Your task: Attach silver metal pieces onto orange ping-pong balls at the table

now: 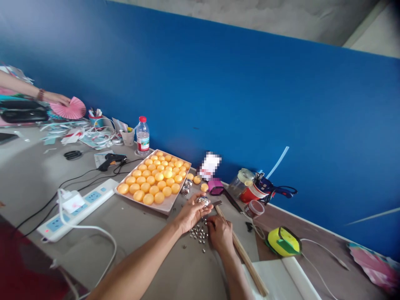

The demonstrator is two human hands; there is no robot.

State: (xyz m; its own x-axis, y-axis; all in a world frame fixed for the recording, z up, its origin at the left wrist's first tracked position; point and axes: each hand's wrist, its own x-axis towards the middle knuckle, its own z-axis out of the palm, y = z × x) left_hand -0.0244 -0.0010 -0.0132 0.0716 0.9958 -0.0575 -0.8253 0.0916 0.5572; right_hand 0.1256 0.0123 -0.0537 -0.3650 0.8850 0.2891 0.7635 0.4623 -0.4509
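While bench (37, 175) carries tray (170, 204) of orange balls (152, 178), left hand (191, 213) cups silver ball (203, 201) just right of tray; right hand (219, 233) curled, touching studs (198, 233); grip on stud unclear. Stick (246, 258) lies beside right hand.

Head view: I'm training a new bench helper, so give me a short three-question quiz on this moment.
1. True or false: the left hand holds a shiny silver ball.
2. What lies on the table under the right hand? A) scissors B) small silver beads C) a water bottle
3. Fill in: the tray left of the hands is full of ______ balls.

Key: 1 true; 2 B; 3 orange
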